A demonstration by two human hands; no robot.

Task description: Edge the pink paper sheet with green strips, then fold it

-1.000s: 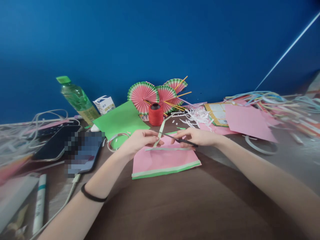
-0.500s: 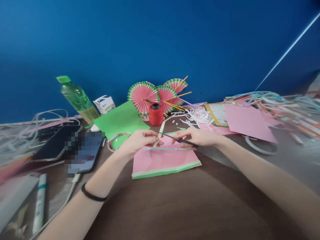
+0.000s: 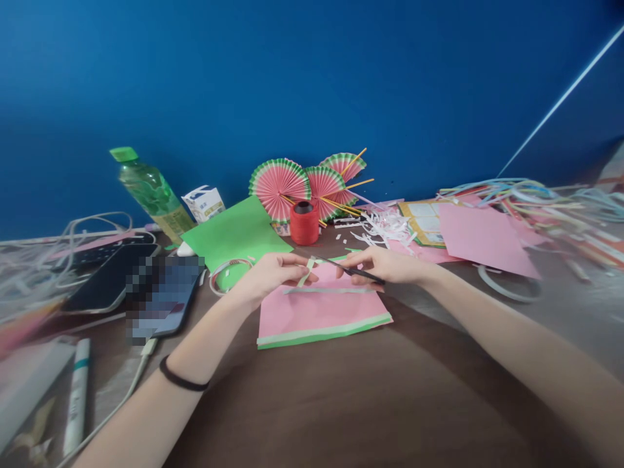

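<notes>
My left hand (image 3: 273,272) pinches a short pale green paper strip (image 3: 308,270) above a pink sheet (image 3: 319,312) with green edge bands that lies on the brown table (image 3: 341,403). My right hand (image 3: 385,265) grips black scissors (image 3: 348,270), their blades pointing left and meeting the strip at its top. Both hands hover over the far edge of the pink sheet. A second thin pale strip (image 3: 331,290) lies across that sheet.
A red thread spool (image 3: 303,223) and watermelon paper fans (image 3: 302,185) stand behind, with a green sheet (image 3: 234,237), a tape ring (image 3: 229,273), a green bottle (image 3: 149,192) and phones (image 3: 146,289) at left. Pink paper (image 3: 482,237), shreds (image 3: 385,227) and coloured strips (image 3: 536,201) lie right.
The long tail of the strip that arched away to the back is gone; only a short piece remains in my left hand. The scissors have shifted slightly left.
</notes>
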